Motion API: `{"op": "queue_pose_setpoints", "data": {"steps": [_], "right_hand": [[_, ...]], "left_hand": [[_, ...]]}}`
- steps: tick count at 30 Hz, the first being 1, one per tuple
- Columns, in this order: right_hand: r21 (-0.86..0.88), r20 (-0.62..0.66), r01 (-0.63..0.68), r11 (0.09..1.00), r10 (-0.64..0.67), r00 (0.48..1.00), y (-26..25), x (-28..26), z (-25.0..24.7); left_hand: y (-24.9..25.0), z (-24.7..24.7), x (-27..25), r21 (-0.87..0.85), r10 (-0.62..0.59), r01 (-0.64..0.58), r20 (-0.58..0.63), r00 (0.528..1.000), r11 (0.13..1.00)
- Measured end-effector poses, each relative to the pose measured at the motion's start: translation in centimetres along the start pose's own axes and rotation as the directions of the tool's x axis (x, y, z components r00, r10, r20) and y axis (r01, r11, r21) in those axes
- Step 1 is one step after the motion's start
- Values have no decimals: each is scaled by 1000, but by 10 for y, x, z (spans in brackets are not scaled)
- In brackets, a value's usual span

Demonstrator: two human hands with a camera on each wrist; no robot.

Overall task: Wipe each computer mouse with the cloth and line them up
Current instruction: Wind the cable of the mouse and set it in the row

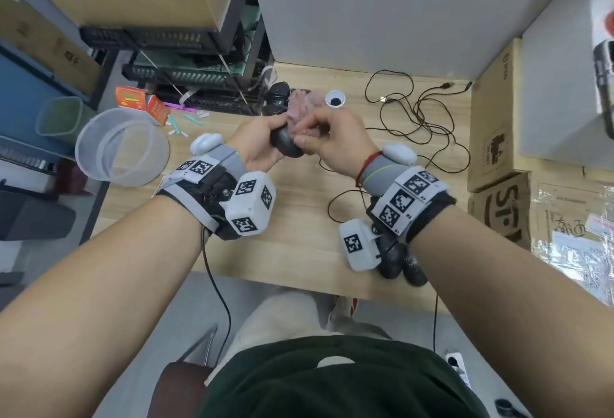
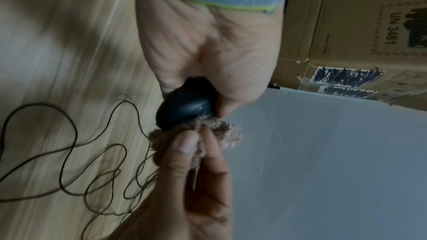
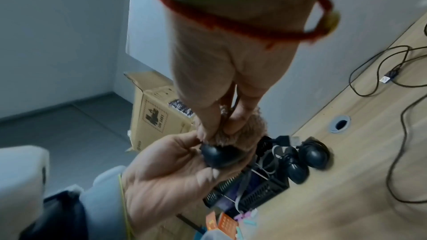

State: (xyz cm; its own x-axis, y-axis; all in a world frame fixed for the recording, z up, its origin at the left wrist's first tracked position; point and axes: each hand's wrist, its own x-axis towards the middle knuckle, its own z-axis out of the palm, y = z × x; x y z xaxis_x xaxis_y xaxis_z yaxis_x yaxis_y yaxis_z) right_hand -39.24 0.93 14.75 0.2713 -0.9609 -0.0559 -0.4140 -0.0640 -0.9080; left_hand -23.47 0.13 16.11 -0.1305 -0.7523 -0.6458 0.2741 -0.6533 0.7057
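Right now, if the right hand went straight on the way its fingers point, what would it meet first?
The pinkish cloth it already pinches, and right behind it the black mouse held in the left hand. The right hand has no free path; further on lie more mice, though depth is unclear.

Office or tech storeroom. Wood-grain desk (image 1: 299, 218) with a cable grommet (image 1: 335, 98) near its far edge against grey partitions (image 1: 365, 9); cardboard boxes (image 1: 495, 125) along the right edge; metal rack (image 1: 186, 62) with circuit boards beyond the far left corner.
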Motion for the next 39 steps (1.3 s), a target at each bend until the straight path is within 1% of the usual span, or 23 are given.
{"op": "queue_pose_setpoints", "data": {"steps": [3, 4, 7, 9, 10, 12, 13, 16, 18, 19, 20, 21, 22, 23, 24, 25, 27, 29, 31, 33, 35, 37, 39], "right_hand": [[-60, 149, -38, 997, 47, 988, 13, -1, 11], [-50, 138, -42, 998, 49, 989, 13, 2, 13], [-18, 25, -20, 1000, 21, 999, 5, 19, 20], [-77, 87, 11, 997, -4, 996, 2, 28, 26], [-123, 162, -12, 992, 32, 986, 4, 30, 28], [-255, 318, -98, 962, 179, 931, 19, 27, 33], [-316, 361, -137, 939, 253, 898, 31, 23, 38], [-347, 434, -248, 904, 390, 813, 68, 8, 50], [-365, 501, -312, 877, 468, 728, 85, 7, 54], [-383, 494, -341, 858, 503, 710, 92, 11, 53], [-372, 443, -389, 843, 529, 724, 99, 18, 50], [-298, 340, -467, 833, 549, 763, 104, 29, 45], [-157, 201, -553, 818, 574, 793, 106, 42, 38], [0, 62, -606, 796, 604, 794, 107, 55, 30], [131, -45, -618, 775, 627, 778, 105, 67, 21], [220, -94, -621, 752, 650, 754, 102, 79, 12], [381, -45, -637, 670, 702, 711, 95, 102, -2], [514, 83, -644, 567, 714, 695, 87, 114, -8], [528, 182, -670, 522, 701, 690, 86, 127, -10], [457, 238, -700, 549, 683, 691, 88, 131, -11], [395, 274, -706, 588, 658, 701, 95, 137, -14], [397, 284, -676, 621, 618, 734, 106, 140, -14], [456, 225, -623, 635, 595, 772, 120, 146, -12]], "left_hand": [[2, -10, 9, -22, -12, 11, -83, 996, 1000], [2, -13, 14, -31, -29, 26, -93, 995, 999], [1, -18, 33, -69, -85, 83, -22, 996, 994], [6, -21, 44, -38, -86, 85, -22, 996, 996], [11, -23, 49, -22, -77, 76, -34, 996, 997], [23, -31, 62, -51, -60, 57, -59, 996, 997], [29, -33, 68, -70, -60, 56, -54, 997, 996], [38, -32, 81, -2, -94, 94, 10, 995, 996], [35, -33, 91, 81, -109, 104, 62, 992, 991], [31, -35, 97, 108, -108, 99, 84, 991, 989], [28, -36, 101, 131, -112, 99, 101, 989, 986], [27, -38, 105, 138, -119, 102, 120, 986, 985], [26, -39, 110, 140, -131, 111, 142, 981, 984], [26, -38, 115, 134, -142, 120, 174, 975, 984], [27, -37, 116, 135, -147, 121, 204, 968, 983], [29, -35, 119, 133, -151, 122, 239, 959, 984], [33, -30, 130, 137, -175, 140, 286, 942, 981], [35, -26, 135, 133, -176, 140, 314, 933, 981], [39, -23, 149, 113, -184, 155, 330, 926, 981], [40, -21, 158, 88, -181, 160, 334, 925, 983], [40, -21, 173, 127, -194, 161, 320, 927, 979], [34, -20, 188, 242, -187, 122, 265, 946, 962], [24, -19, 205, 460, -94, 7, 167, 981, 888]]}}
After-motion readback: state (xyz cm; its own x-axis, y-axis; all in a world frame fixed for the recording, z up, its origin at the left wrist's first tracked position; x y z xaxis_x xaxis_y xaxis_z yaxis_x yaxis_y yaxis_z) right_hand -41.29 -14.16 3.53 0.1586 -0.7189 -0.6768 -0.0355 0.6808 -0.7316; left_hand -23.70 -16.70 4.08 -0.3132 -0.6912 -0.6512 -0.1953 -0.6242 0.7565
